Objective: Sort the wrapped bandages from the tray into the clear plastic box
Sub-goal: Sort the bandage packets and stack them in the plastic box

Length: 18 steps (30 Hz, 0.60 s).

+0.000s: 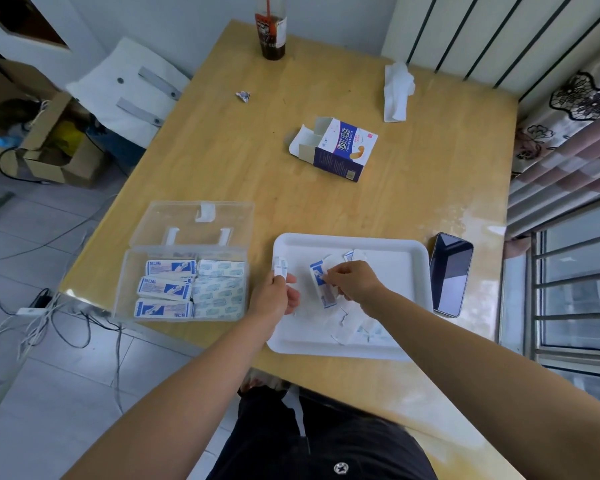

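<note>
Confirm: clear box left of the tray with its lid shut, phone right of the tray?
Wrong on the lid. The head view shows the lid open, laid back on the table behind the box, with bandages visible inside. The box is left of the tray, and the phone is right of the tray.
</note>
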### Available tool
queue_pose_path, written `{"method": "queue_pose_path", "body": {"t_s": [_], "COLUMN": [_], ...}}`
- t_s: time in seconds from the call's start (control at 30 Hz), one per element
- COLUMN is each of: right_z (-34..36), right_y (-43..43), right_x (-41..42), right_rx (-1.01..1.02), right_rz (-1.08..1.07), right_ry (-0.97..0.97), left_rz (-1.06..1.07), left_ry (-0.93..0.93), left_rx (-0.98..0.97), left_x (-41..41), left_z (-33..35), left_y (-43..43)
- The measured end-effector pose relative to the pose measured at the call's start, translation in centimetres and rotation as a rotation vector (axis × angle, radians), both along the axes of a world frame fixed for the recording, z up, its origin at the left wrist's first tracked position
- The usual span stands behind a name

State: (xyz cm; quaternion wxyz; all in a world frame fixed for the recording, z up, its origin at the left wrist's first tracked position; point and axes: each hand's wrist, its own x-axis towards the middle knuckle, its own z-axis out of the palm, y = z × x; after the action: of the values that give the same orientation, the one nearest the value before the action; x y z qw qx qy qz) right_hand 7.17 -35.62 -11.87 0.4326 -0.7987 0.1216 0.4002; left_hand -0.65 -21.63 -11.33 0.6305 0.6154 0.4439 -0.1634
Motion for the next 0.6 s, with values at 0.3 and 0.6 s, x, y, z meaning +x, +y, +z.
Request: {"method": "queue_pose_path", "body": {"t_s": [0.3, 0.6], "right_z": [-0.1, -1.4], "right_y": [1.5, 0.5], "right_x": [0.1, -4.3], "right_rx": [-0.079, -0.485], "right_rz": [0.115, 1.006], "right_ry": [-0.303, -0.573], "left_rz": [0.051, 0.019], "left_ry": [0.011, 0.021], "left_rx": [-0.055, -0.053], "left_x": [-0.5, -1.1], "left_z": [0.2, -0.5], "left_y": [0.2, 0.0]}}
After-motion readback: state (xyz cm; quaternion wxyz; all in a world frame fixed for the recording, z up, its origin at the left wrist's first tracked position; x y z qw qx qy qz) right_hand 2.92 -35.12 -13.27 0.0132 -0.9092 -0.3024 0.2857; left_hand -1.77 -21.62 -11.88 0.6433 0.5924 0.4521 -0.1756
